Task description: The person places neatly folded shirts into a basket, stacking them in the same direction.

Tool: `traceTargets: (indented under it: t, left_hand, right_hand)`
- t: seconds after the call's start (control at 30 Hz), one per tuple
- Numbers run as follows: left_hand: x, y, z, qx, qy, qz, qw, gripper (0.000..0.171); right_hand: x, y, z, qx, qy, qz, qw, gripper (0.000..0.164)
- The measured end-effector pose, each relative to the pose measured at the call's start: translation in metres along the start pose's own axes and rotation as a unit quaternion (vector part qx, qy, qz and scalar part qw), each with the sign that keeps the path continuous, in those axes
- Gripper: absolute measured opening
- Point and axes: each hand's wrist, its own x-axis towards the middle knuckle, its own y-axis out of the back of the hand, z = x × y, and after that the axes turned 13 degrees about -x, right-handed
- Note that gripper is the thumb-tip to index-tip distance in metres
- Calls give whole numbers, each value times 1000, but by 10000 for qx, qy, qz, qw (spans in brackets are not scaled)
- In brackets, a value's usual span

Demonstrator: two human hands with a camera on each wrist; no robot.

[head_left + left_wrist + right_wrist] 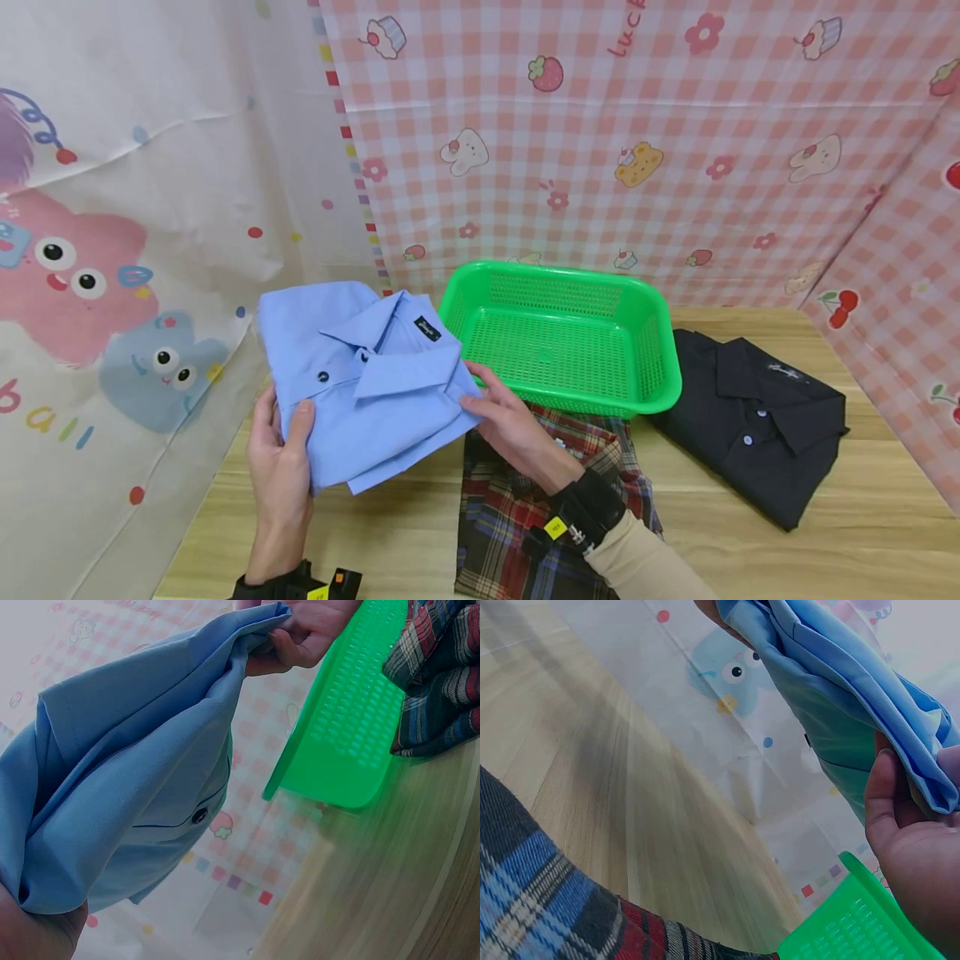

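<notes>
A folded light blue collared shirt (390,400) with dark buttons is held up off the table between both hands. My left hand (281,467) grips its left edge, thumb on top and fingers beneath. At the opposite edge my right hand (517,425) pinches the shirt near the collar's side. In the left wrist view the blue shirt (142,750) shows its folded layers from below. The right wrist view shows the right hand (915,840) with thumb and fingers on either side of the shirt's corner.
A green plastic basket (555,396) with mesh walls stands at the back, nothing inside it. A plaid shirt (495,542) lies in front of it, under my right forearm. A folded black shirt (757,425) lies to the right on the wooden table (390,542). Patterned curtains hang behind.
</notes>
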Motion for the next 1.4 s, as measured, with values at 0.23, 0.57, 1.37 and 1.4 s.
traceTargets:
  t: [0.23,0.57,1.37,1.4]
  left_hand:
    - [-1,-2,-1,48,-54,-93,9999,57]
    - [-2,-6,2,31,-132,-129,9998,56]
    - [-3,-18,6,-203,-223,-439,9986,55]
    - [-2,-18,6,-191,-214,-434,9986,55]
  right_hand:
    - [-3,2,-1,-34,51,-8,10000,63]
    - [-7,1,-6,-85,63,74,9999,62]
    - [-15,10,-14,-144,382,115,9991,59]
    - [-15,11,-14,-165,377,123,9991,59]
